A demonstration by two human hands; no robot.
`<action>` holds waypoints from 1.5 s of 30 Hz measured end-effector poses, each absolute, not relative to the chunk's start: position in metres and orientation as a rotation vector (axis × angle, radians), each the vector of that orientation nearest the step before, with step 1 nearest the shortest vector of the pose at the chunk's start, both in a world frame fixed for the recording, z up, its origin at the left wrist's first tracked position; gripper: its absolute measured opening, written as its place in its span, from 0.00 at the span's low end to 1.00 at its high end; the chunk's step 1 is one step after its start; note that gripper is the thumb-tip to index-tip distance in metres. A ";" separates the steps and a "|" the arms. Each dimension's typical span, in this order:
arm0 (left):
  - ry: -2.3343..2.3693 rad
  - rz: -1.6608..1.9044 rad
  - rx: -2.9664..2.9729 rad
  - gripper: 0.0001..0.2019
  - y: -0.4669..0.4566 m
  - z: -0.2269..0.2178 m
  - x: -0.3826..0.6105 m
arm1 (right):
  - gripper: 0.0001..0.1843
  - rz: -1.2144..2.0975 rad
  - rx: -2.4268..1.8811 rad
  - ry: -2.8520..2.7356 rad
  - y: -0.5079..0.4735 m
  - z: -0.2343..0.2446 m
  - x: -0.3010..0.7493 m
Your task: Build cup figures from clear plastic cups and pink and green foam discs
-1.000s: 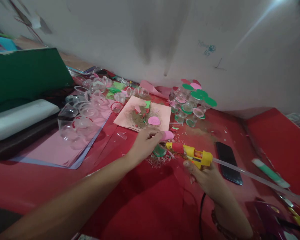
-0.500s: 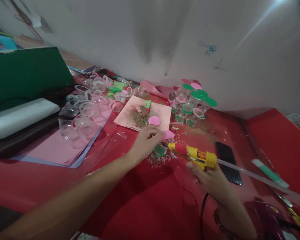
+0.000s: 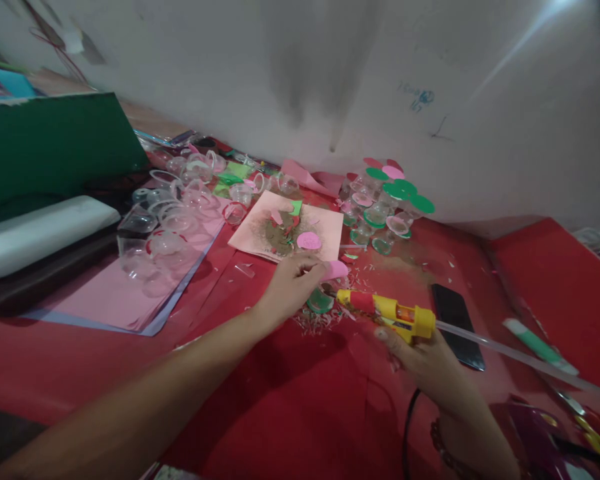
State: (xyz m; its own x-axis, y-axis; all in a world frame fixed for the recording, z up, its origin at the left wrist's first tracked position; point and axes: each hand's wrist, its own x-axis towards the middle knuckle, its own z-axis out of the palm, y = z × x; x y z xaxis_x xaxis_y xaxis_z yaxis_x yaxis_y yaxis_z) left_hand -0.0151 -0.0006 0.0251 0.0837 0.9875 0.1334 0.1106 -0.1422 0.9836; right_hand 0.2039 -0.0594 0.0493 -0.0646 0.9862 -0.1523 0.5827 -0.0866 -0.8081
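Pinched in the fingers of my left hand (image 3: 296, 279) is a pink paper disc (image 3: 337, 269), tilted up from the table. My right hand (image 3: 423, 360) grips a yellow and red hot glue gun (image 3: 385, 308), with a long clear glue stick (image 3: 500, 353) running out of its back. The gun's nozzle points left, close to a clear plastic cup on a green disc (image 3: 320, 301), just below the pink disc. My left fingers partly hide that cup, and I cannot tell whether the nozzle touches it. White glue shreds (image 3: 316, 325) lie around its base.
Finished-looking cups with green and pink discs (image 3: 380, 200) are stacked at the back right. Loose clear cups (image 3: 175, 213) cover pink sheets (image 3: 110, 293) at left. A soiled pale card (image 3: 253, 230) bears a pink disc. A phone (image 3: 457, 323), a glue tube (image 3: 540, 347) and scissors (image 3: 587, 417) lie right.
The glue gun and my right hand have shifted very slightly to the right. My left hand and the pink disc stay almost where they were.
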 end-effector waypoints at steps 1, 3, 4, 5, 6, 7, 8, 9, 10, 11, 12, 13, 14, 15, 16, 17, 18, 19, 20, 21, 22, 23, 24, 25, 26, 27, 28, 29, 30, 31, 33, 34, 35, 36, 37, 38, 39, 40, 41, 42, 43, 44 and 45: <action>1.157 1.192 1.437 0.15 -0.001 0.025 -0.015 | 0.16 1.034 -1.707 -1.684 -0.059 0.050 0.205; 1.142 1.189 1.442 0.15 -0.001 0.026 -0.016 | 0.16 1.046 -1.703 -1.692 -0.058 0.052 0.206; 1.143 1.192 1.441 0.15 -0.001 0.026 -0.016 | 0.16 1.057 -1.702 -1.702 -0.058 0.053 0.207; 1.148 1.198 1.441 0.15 -0.001 0.026 -0.016 | 0.15 1.061 -1.702 -1.714 -0.058 0.054 0.208; 1.151 1.201 1.441 0.15 -0.001 0.027 -0.016 | 0.15 1.064 -1.708 -1.727 -0.057 0.055 0.209; 1.152 1.202 1.441 0.15 -0.001 0.027 -0.016 | 0.16 1.055 -1.714 -1.733 -0.057 0.056 0.210; 1.151 1.203 1.441 0.15 -0.001 0.027 -0.016 | 0.16 1.048 -1.721 -1.735 -0.058 0.057 0.210; 1.150 1.202 1.441 0.15 -0.001 0.027 -0.016 | 0.17 1.038 -1.725 -1.731 -0.058 0.058 0.211; 1.148 1.199 1.440 0.15 -0.001 0.027 -0.016 | 0.18 1.032 -1.728 -1.725 -0.059 0.059 0.211; 1.147 1.195 1.440 0.15 -0.001 0.027 -0.016 | 0.19 1.032 -1.729 -1.721 -0.059 0.060 0.210; 1.149 1.193 1.440 0.15 -0.001 0.027 -0.016 | 0.19 1.033 -1.733 -1.715 -0.060 0.060 0.210; 1.154 1.194 1.441 0.15 -0.001 0.027 -0.016 | 0.19 1.029 -1.739 -1.709 -0.061 0.060 0.210; 1.156 1.193 1.444 0.15 -0.001 0.027 -0.016 | 0.18 1.027 -1.746 -1.707 -0.062 0.059 0.210; 1.157 1.192 1.449 0.15 -0.001 0.027 -0.016 | 0.17 1.024 -1.750 -1.704 -0.063 0.059 0.209; 1.160 1.195 1.450 0.15 -0.001 0.027 -0.016 | 0.16 1.022 -1.748 -1.699 -0.064 0.059 0.209; 1.159 1.196 1.451 0.15 -0.001 0.028 -0.016 | 0.16 1.021 -1.744 -1.691 -0.065 0.059 0.209; 1.152 1.193 1.449 0.15 -0.002 0.028 -0.016 | 0.15 1.028 -1.736 -1.683 -0.065 0.059 0.209; 1.148 1.192 1.444 0.15 -0.002 0.029 -0.016 | 0.15 1.034 -1.729 -1.674 -0.066 0.060 0.209; 1.144 1.194 1.436 0.15 -0.002 0.029 -0.016 | 0.15 1.035 -1.727 -1.664 -0.066 0.061 0.209; 1.141 1.195 1.428 0.15 -0.003 0.030 -0.016 | 0.16 1.031 -1.728 -1.655 -0.066 0.062 0.209; 1.136 1.196 1.423 0.15 -0.003 0.030 -0.016 | 0.16 1.023 -1.730 -1.651 -0.066 0.064 0.209; 1.133 1.199 1.421 0.15 -0.003 0.030 -0.016 | 0.16 1.013 -1.732 -1.654 -0.066 0.065 0.208; 1.134 1.205 1.421 0.15 -0.003 0.030 -0.016 | 0.17 1.002 -1.733 -1.661 -0.066 0.066 0.208; 1.133 1.209 1.422 0.15 -0.003 0.030 -0.016 | 0.17 0.992 -1.737 -1.670 -0.066 0.067 0.208; 1.132 1.208 1.421 0.15 -0.003 0.030 -0.015 | 0.18 0.983 -1.743 -1.680 -0.066 0.067 0.208; 1.136 1.206 1.419 0.14 -0.002 0.030 -0.015 | 0.18 0.975 -1.752 -1.689 -0.066 0.068 0.208; 1.143 1.204 1.414 0.14 -0.002 0.031 -0.015 | 0.18 0.966 -1.759 -1.696 -0.066 0.068 0.208; 1.148 1.200 1.408 0.14 -0.003 0.031 -0.015 | 0.18 0.956 -1.758 -1.697 -0.066 0.068 0.208; 1.147 1.197 1.401 0.14 -0.003 0.032 -0.015 | 0.18 0.947 -1.751 -1.692 -0.067 0.068 0.209; 1.139 1.197 1.395 0.14 -0.003 0.032 -0.015 | 0.18 0.941 -1.740 -1.678 -0.067 0.068 0.209; 1.111 1.204 1.393 0.14 -0.004 0.033 -0.015 | 0.18 0.942 -1.721 -1.640 -0.067 0.068 0.209; 1.100 1.207 1.395 0.14 -0.004 0.034 -0.015 | 0.18 0.944 -1.715 -1.624 -0.067 0.068 0.210; 1.096 1.211 1.399 0.14 -0.004 0.034 -0.015 | 0.19 0.944 -1.716 -1.610 -0.067 0.069 0.209; 1.100 1.214 1.402 0.14 -0.004 0.034 -0.015 | 0.20 0.940 -1.719 -1.601 -0.068 0.069 0.209; 1.108 1.215 1.403 0.14 -0.004 0.034 -0.015 | 0.21 0.932 -1.723 -1.600 -0.068 0.069 0.209; 1.116 1.216 1.402 0.14 -0.004 0.034 -0.015 | 0.21 0.923 -1.727 -1.603 -0.068 0.069 0.209; 1.121 1.219 1.400 0.14 -0.004 0.033 -0.015 | 0.21 0.917 -1.729 -1.606 -0.068 0.069 0.209; 1.123 1.222 1.399 0.14 -0.004 0.033 -0.015 | 0.20 0.916 -1.732 -1.607 -0.068 0.069 0.209; 1.125 1.225 1.400 0.14 -0.004 0.032 -0.015 | 0.19 0.918 -1.735 -1.606 -0.068 0.070 0.210; 1.129 1.225 1.402 0.14 -0.004 0.031 -0.015 | 0.18 0.921 -1.738 -1.605 -0.068 0.070 0.211; 1.140 1.225 1.409 0.14 -0.004 0.031 -0.015 | 0.19 0.926 -1.746 -1.602 -0.067 0.070 0.212; 1.154 1.225 1.417 0.14 -0.003 0.030 -0.015 | 0.19 0.933 -1.757 -1.604 -0.067 0.070 0.214; 1.169 1.222 1.427 0.14 -0.003 0.029 -0.015 | 0.21 0.951 -1.767 -1.616 -0.066 0.070 0.216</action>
